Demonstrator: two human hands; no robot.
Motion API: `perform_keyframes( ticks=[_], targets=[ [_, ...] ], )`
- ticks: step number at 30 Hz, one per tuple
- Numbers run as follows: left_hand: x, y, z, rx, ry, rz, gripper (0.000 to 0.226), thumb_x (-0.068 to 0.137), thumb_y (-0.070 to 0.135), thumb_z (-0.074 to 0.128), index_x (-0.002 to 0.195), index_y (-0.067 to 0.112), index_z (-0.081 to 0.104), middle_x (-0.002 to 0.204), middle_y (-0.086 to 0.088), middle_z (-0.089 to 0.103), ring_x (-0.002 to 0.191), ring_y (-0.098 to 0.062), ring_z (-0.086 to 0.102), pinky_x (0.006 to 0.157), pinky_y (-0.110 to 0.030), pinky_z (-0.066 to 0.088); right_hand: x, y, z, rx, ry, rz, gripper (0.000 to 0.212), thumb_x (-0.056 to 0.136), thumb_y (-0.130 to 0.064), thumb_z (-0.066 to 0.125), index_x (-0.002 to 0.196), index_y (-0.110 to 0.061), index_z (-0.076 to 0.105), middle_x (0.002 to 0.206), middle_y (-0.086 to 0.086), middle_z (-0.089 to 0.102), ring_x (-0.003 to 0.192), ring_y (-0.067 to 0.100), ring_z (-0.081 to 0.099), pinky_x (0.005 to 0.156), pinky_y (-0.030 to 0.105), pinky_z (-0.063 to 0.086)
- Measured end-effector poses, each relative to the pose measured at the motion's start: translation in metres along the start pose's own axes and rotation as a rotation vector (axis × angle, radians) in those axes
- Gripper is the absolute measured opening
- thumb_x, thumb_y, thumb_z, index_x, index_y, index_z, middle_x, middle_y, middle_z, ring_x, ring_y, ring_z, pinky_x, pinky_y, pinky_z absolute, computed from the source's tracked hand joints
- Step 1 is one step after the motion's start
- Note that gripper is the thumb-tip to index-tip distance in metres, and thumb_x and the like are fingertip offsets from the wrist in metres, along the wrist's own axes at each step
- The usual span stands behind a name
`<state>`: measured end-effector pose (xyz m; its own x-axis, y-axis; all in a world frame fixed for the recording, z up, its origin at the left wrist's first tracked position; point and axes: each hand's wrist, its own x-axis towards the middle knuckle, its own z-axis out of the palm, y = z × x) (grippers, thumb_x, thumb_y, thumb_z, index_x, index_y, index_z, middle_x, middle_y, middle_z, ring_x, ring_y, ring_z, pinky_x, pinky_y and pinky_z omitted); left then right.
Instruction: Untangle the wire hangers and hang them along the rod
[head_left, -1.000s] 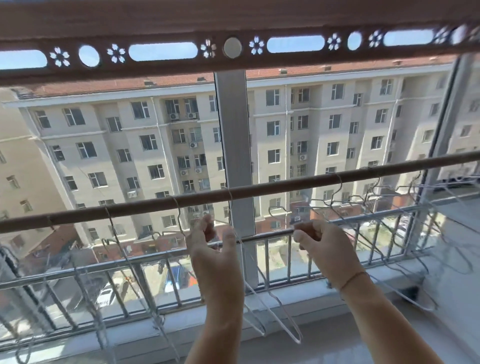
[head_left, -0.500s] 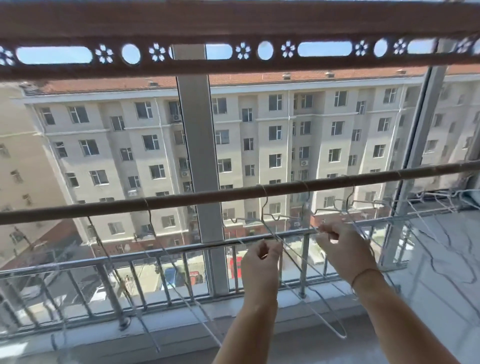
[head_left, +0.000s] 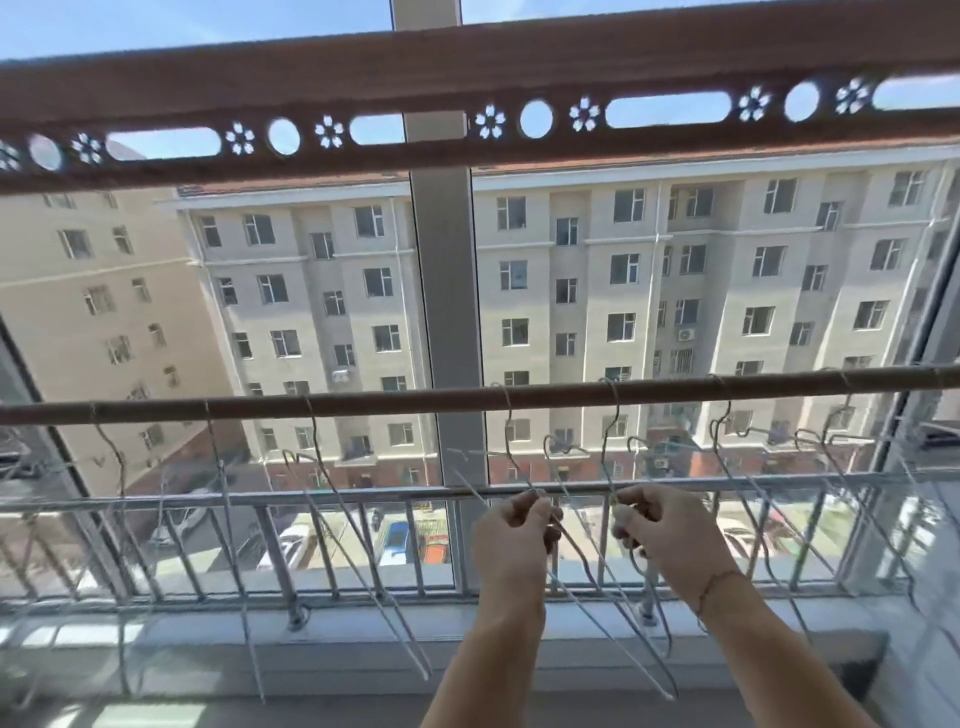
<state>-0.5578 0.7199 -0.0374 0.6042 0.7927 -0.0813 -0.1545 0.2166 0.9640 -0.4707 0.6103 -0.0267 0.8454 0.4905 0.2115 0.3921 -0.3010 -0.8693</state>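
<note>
As they shift rightward along the rod (head_left: 363, 402), the left hand (head_left: 511, 545) and right hand (head_left: 670, 535) each pinch the next tangled hangers (head_left: 608, 467).

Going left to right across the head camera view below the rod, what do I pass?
Free-hanging wire hanger → window post → left hand → right hand → far-right wire hanger.

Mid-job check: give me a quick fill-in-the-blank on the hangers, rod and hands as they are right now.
The wire hangers hook over the brown ___. The left hand and right hand both pinch wire ___ it. A thin bracelet circles the ___ wrist.
Missing: rod; below; right.
</note>
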Motion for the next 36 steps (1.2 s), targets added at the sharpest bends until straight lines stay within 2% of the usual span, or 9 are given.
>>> perform_keyframes(
  ticks=[3,8,12,16,19,22,26,36],
  targets=[
    [0.008,0.007,-0.019,-0.021,0.072,0.024,0.010,0.090,0.003,0.057,0.092,0.003,0.067,0.076,-0.008,0.066,0.063,-0.013,0.057,0.055,-0.017,0.047,0.005,-0.006,0.008,-0.009,-0.026,-0.022,0.016,0.085,-0.013,0.061,0.073,-0.024,0.063,0.064,0.001,0.070,0.060,0.015,0.063,0.057,0.024,0.048],
    [0.020,0.020,-0.047,-0.045,0.146,0.042,0.011,0.090,0.001,0.055,0.091,0.001,0.066,0.072,-0.008,0.065,0.061,-0.012,0.055,0.054,-0.016,0.047,0.011,-0.018,0.031,0.056,-0.084,-0.045,0.016,0.085,-0.007,0.061,0.074,-0.018,0.064,0.061,0.004,0.067,0.043,-0.002,0.057,0.044,0.010,0.042],
    [0.031,0.026,-0.060,-0.050,0.193,0.048,0.013,0.090,-0.001,0.055,0.096,-0.004,0.065,0.070,-0.008,0.063,0.057,-0.012,0.053,0.047,-0.011,0.047,0.013,-0.024,0.047,0.071,-0.107,-0.036,0.016,0.085,-0.007,0.059,0.075,-0.018,0.065,0.060,0.004,0.067,0.045,0.003,0.055,0.045,0.016,0.044],
    [0.037,0.029,-0.065,-0.069,0.206,0.050,0.011,0.090,-0.001,0.055,0.086,0.003,0.065,0.067,-0.006,0.061,0.058,-0.012,0.053,0.050,-0.014,0.048,0.017,-0.028,0.055,0.038,-0.121,-0.043,0.012,0.085,-0.008,0.058,0.081,-0.017,0.065,0.061,0.002,0.067,0.050,0.010,0.056,0.046,0.018,0.044],
    [0.040,0.028,-0.065,-0.080,0.209,0.045,0.018,0.089,-0.001,0.055,0.078,0.009,0.064,0.067,-0.007,0.061,0.058,-0.013,0.054,0.057,-0.019,0.047,0.019,-0.028,0.057,0.034,-0.123,-0.050,0.015,0.084,-0.007,0.058,0.078,-0.020,0.064,0.060,0.002,0.067,0.048,0.007,0.055,0.047,0.017,0.043],
    [0.044,0.027,-0.064,-0.093,0.209,0.033,0.012,0.089,-0.002,0.056,0.083,0.004,0.065,0.065,-0.006,0.061,0.057,-0.012,0.054,0.054,-0.017,0.047,0.021,-0.027,0.058,0.027,-0.111,-0.048,0.015,0.084,-0.007,0.059,0.078,-0.020,0.065,0.059,0.001,0.067,0.045,0.002,0.055,0.046,0.014,0.043],
    [0.047,0.024,-0.063,-0.108,0.196,0.029,0.010,0.089,-0.002,0.056,0.092,-0.001,0.065,0.068,-0.007,0.061,0.059,-0.013,0.054,0.049,-0.013,0.049,0.023,-0.024,0.059,0.020,-0.092,-0.045,0.012,0.084,-0.009,0.059,0.079,-0.018,0.066,0.060,0.002,0.068,0.047,0.006,0.057,0.050,0.020,0.045],
    [0.043,0.018,-0.061,-0.090,0.153,0.026,0.011,0.090,0.000,0.056,0.092,0.003,0.066,0.080,-0.010,0.066,0.068,-0.014,0.059,0.060,-0.019,0.048,0.023,-0.021,0.058,0.025,-0.085,-0.049,0.010,0.084,-0.009,0.060,0.081,-0.016,0.066,0.058,0.000,0.067,0.048,0.006,0.058,0.056,0.023,0.048]
  ],
)
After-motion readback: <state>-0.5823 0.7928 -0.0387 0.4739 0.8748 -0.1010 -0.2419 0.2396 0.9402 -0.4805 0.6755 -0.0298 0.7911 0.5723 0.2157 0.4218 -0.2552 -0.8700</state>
